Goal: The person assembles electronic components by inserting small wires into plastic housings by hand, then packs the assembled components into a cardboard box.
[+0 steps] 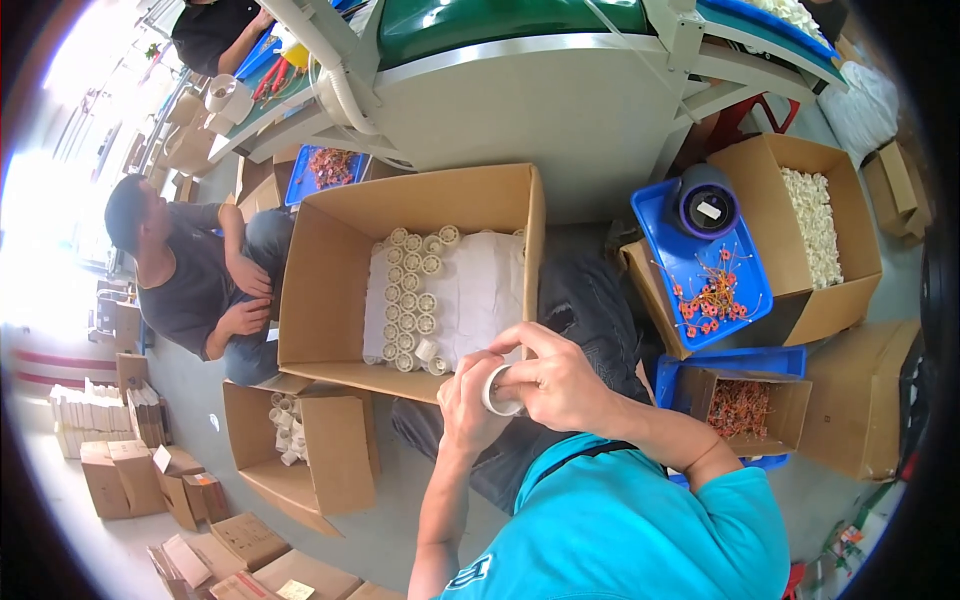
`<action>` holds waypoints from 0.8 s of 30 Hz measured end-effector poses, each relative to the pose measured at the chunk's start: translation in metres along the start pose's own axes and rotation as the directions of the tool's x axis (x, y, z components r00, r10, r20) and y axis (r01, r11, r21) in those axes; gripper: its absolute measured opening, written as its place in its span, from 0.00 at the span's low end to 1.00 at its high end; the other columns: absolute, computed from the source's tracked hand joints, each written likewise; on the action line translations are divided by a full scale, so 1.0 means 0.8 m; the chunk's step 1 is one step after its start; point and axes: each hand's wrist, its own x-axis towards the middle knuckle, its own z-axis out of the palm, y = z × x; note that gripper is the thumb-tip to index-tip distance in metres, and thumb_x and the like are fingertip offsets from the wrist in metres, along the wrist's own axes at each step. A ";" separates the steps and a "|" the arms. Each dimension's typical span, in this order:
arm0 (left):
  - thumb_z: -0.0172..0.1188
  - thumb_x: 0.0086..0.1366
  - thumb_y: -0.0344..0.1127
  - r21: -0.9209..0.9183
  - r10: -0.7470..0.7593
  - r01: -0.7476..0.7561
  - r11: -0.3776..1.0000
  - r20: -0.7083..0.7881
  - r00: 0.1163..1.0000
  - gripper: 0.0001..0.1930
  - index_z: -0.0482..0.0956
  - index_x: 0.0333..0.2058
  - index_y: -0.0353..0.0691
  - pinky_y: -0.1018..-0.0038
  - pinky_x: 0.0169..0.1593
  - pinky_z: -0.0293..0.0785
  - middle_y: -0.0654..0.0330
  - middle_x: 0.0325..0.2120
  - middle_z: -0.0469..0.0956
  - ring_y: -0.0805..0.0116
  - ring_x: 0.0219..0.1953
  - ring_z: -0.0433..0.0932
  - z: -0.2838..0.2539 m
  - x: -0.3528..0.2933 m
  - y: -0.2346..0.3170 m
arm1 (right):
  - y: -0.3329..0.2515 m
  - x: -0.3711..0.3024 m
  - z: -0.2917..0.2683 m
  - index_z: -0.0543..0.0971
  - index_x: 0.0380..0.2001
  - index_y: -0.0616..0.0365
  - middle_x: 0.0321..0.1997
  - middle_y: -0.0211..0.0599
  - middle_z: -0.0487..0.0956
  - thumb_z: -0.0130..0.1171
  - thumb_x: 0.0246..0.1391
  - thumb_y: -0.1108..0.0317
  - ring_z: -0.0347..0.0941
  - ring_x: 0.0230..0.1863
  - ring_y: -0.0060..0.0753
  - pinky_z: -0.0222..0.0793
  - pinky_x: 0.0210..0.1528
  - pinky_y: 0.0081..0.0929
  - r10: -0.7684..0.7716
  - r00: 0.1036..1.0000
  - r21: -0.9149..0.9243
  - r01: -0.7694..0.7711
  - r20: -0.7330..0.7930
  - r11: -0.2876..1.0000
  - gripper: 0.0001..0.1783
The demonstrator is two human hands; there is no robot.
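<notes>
White ring [504, 406] between two hands

The left hand [466, 404] is clamped around the ring; the right hand [546, 378] has bent fingers at its open end, pinching or not, I cannot tell. Ahead of the grip, an open carton [410, 206] holds rows of white parts [408, 295]. Rightward lies a blue tray [658, 222] of orange wired pieces [716, 298]; farther left, a seated person [190, 262]; beyond, a green-topped machine [520, 110].

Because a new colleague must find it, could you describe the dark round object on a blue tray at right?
Right of the large central carton lies a blue tray. At its far end sits a dark round object, purple-rimmed with a pale label, unlike the small orange wired parts.
</notes>
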 end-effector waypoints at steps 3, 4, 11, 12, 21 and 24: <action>0.73 0.43 0.27 -0.022 -0.003 0.004 1.000 0.023 1.000 0.27 0.71 0.42 0.37 0.68 0.28 0.77 0.52 0.34 0.79 0.56 0.29 0.81 0.004 0.007 0.001 | 0.004 -0.001 -0.003 0.86 0.30 0.58 0.42 0.40 0.78 0.65 0.38 0.79 0.76 0.43 0.41 0.74 0.43 0.32 0.032 0.999 0.028 -0.031 -0.022 0.999 0.11; 0.73 0.43 0.26 -0.028 -0.004 0.004 1.000 0.022 1.000 0.26 0.71 0.42 0.37 0.68 0.28 0.77 0.51 0.34 0.79 0.56 0.30 0.81 0.006 0.012 0.000 | 0.007 0.002 -0.006 0.86 0.30 0.58 0.42 0.40 0.78 0.66 0.39 0.79 0.76 0.43 0.42 0.74 0.44 0.32 0.034 0.999 0.028 -0.033 -0.032 0.999 0.11; 0.77 0.42 0.35 0.042 -0.027 0.021 0.999 0.149 0.988 0.34 0.68 0.47 0.39 0.59 0.46 0.74 0.52 0.42 0.78 0.52 0.44 0.78 0.028 0.068 -0.017 | 0.031 0.007 -0.052 0.85 0.38 0.57 0.47 0.41 0.78 0.69 0.42 0.73 0.76 0.46 0.41 0.73 0.48 0.32 0.075 0.980 -0.013 -0.078 -0.185 0.997 0.15; 0.78 0.41 0.36 0.076 -0.021 0.013 0.997 0.109 0.994 0.33 0.69 0.46 0.40 0.58 0.49 0.70 0.53 0.44 0.76 0.52 0.47 0.75 0.028 0.095 -0.021 | 0.037 0.001 -0.063 0.84 0.42 0.57 0.48 0.43 0.77 0.71 0.41 0.74 0.77 0.46 0.40 0.73 0.49 0.32 0.089 0.965 0.001 -0.092 -0.245 0.996 0.20; 0.74 0.51 0.37 -0.069 -0.104 0.089 0.994 -0.262 0.960 0.32 0.72 0.54 0.36 0.64 0.53 0.71 0.49 0.49 0.75 0.54 0.49 0.77 0.051 0.431 -0.131 | 0.110 -0.103 -0.149 0.82 0.44 0.60 0.46 0.43 0.78 0.67 0.46 0.76 0.76 0.43 0.36 0.75 0.39 0.25 0.366 0.812 -0.088 -0.450 -0.454 0.889 0.18; 0.73 0.52 0.38 0.107 0.034 0.014 0.994 -0.429 0.903 0.29 0.74 0.51 0.33 0.63 0.54 0.71 0.46 0.51 0.74 0.51 0.50 0.76 0.076 0.506 -0.211 | 0.120 -0.136 -0.162 0.81 0.45 0.61 0.45 0.44 0.77 0.66 0.47 0.76 0.76 0.42 0.37 0.76 0.35 0.24 0.418 0.768 -0.116 -0.531 -0.486 0.840 0.19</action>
